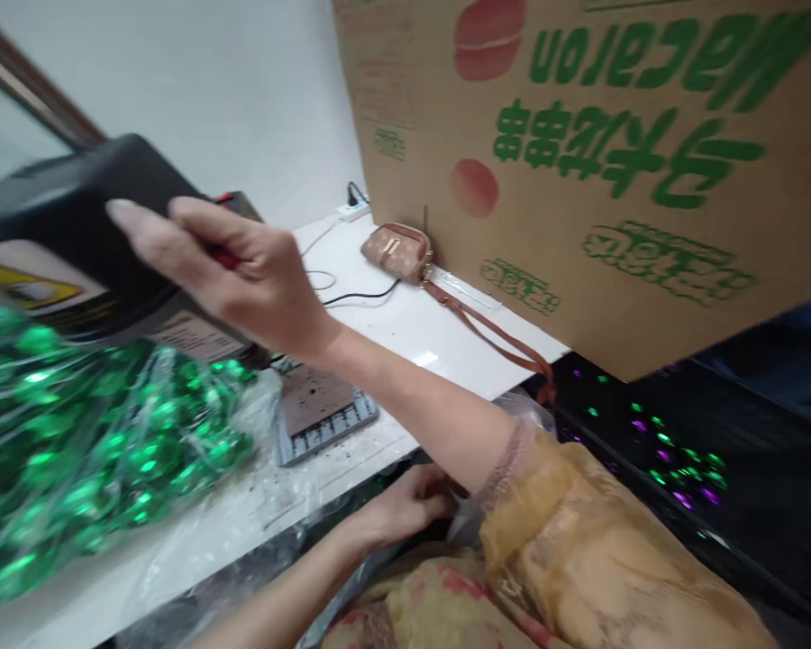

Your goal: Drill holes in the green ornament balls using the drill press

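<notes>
My right hand reaches up and left across the table, under a sheer yellow sleeve. Its fingers are closed against the side of a black machine with a yellow warning label. A bit of red shows beneath the curled fingers. Low in front of my body, my left hand is closed at the table's edge, by some clear plastic; what its fingers hold is hidden. Below the machine lies a grey plate with a brown board, dotted with dark specks. Shiny green beads in clear plastic heap up at the left.
A large cardboard box with upside-down green print fills the upper right. Beside it on the white table sit a brown patterned pouch with a strap and a power strip with cords. Green and purple beads lie on black material at right.
</notes>
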The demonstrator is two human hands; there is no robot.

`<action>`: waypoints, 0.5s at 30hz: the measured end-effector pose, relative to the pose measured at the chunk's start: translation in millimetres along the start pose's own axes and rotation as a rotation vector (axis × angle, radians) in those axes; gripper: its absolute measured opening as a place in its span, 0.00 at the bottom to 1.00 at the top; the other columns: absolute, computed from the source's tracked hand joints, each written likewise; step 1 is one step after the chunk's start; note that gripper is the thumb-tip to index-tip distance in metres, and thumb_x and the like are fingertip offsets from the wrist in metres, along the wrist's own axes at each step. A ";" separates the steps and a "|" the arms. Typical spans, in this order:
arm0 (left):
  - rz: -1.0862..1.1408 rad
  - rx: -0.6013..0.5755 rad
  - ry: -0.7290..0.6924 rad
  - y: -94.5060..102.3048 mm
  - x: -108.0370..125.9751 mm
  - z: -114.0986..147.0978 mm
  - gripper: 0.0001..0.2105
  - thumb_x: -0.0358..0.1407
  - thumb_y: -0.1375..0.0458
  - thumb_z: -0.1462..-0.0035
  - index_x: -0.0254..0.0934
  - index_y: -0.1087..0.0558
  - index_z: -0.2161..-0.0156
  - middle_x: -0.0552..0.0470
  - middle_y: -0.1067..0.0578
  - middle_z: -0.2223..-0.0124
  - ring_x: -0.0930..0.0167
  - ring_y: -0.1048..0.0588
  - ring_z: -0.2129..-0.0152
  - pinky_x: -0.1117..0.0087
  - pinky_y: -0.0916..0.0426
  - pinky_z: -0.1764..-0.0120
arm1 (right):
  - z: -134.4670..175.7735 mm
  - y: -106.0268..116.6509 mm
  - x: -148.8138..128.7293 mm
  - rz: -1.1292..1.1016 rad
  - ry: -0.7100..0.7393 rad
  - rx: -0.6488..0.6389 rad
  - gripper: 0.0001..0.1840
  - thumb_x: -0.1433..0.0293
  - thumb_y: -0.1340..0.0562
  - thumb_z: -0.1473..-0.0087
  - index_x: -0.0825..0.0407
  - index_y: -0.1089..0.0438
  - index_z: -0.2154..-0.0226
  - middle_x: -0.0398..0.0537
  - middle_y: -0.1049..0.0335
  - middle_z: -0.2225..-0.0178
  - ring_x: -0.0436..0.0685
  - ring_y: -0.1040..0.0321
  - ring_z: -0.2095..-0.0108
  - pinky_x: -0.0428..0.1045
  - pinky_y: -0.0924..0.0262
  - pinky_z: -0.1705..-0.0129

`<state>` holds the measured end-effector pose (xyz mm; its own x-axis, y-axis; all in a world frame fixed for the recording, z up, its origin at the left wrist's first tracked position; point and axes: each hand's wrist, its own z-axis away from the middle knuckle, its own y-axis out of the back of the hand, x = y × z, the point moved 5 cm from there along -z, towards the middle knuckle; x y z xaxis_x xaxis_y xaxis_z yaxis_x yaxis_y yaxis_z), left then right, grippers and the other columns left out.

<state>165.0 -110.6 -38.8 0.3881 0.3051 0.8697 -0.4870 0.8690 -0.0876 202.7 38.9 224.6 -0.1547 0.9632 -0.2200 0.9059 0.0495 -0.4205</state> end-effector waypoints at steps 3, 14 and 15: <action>0.022 0.199 -0.017 71.3 14.8 52.9 0.04 0.30 0.41 0.56 0.34 0.24 0.72 0.49 0.19 0.70 0.72 0.23 0.75 0.75 0.32 0.74 | 3.0 2.1 -8.5 0.059 -0.273 -0.044 0.19 0.63 0.41 0.38 0.49 0.44 0.79 0.35 0.53 0.78 0.40 0.54 0.76 0.39 0.46 0.75; -0.888 1.169 -0.116 304.0 100.8 102.1 0.13 0.29 0.46 0.51 0.34 0.21 0.62 0.46 0.18 0.63 0.64 0.21 0.67 0.64 0.26 0.59 | 4.5 12.0 -9.8 0.161 -0.257 0.030 0.29 0.61 0.36 0.40 0.50 0.50 0.83 0.34 0.50 0.86 0.43 0.56 0.83 0.48 0.59 0.79; -0.940 1.143 -0.099 309.1 99.6 91.3 0.14 0.28 0.43 0.51 0.34 0.20 0.60 0.45 0.18 0.59 0.62 0.20 0.62 0.62 0.26 0.54 | 4.7 13.1 -10.0 0.188 -0.253 0.028 0.29 0.60 0.36 0.40 0.50 0.50 0.83 0.35 0.49 0.86 0.43 0.56 0.84 0.48 0.58 0.80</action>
<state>-18.3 152.8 65.1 0.8713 -0.2498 0.4225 -0.4487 -0.0564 0.8919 214.3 28.8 217.2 -0.0821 0.8582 -0.5067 0.9174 -0.1336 -0.3750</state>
